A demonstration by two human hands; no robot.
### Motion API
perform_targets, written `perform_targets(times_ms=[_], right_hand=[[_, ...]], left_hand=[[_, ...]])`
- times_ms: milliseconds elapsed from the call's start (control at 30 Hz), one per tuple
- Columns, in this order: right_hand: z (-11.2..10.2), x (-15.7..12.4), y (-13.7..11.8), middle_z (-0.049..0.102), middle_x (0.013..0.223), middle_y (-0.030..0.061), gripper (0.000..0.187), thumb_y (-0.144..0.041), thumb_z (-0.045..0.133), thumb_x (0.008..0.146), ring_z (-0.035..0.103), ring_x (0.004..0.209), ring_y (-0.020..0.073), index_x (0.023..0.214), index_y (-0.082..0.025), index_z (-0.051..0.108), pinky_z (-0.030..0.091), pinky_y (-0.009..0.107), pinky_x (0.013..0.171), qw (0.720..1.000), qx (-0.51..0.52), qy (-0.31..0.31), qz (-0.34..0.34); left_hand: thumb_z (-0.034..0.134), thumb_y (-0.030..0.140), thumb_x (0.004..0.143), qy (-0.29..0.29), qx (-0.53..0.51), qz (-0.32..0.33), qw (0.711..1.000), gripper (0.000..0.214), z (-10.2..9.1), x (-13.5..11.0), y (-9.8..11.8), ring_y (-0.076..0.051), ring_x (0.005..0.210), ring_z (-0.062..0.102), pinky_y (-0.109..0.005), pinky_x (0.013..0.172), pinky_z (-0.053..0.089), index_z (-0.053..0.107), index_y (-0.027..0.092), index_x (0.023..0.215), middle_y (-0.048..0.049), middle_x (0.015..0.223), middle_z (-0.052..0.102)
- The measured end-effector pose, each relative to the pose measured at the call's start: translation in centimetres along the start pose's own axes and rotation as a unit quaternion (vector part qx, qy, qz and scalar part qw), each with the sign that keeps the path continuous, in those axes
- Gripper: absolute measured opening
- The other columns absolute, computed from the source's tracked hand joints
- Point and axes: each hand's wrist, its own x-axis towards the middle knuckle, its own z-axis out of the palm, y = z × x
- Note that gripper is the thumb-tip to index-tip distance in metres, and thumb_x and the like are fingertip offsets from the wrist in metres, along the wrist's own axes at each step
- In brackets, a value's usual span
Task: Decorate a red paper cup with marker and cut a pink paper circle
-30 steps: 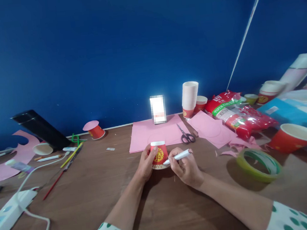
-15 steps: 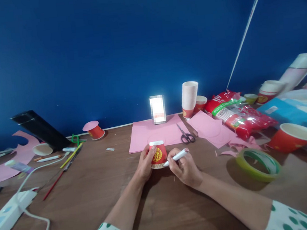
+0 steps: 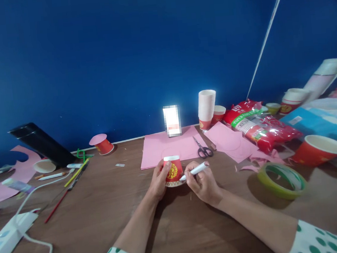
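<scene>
Scissors (image 3: 202, 147) lie on the desk (image 3: 98, 197). Right of the scissors is a red bag (image 3: 262, 127); farther right of them, a jug (image 3: 320, 79); right and nearer than them, tape (image 3: 274, 190). Well left of them are a flask (image 3: 43, 144) and a power strip (image 3: 10, 237).

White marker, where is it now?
In the head view, just right of centre: the white marker is in the right hand, tip by the lower right of the upturned red paper cup.

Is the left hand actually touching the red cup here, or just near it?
Touching. The head view shows the left hand holding the red cup, with its thumb lying against the cup's side.
</scene>
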Motion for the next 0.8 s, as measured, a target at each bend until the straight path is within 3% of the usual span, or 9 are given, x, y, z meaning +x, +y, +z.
perform_targets(times_ms=[800], right_hand=[[0.02, 0.12, 0.03, 0.055, 0.061, 0.0000, 0.017, -0.019, 0.043, 0.088, 0.051, 0.053, 0.0125, 0.072, -0.019, 0.049, 0.040, 0.023, 0.056, 1.000, 0.003, -0.012, 0.007]], left_hand=[[0.063, 0.039, 0.078, 0.006, -0.021, 0.013, 1.000, 0.026, 0.00, -0.06, -0.18, -0.012, 0.060, 0.058, -0.023, 0.059, 0.045, 0.059, 0.015, 0.087, -0.0002, 0.070, 0.063]])
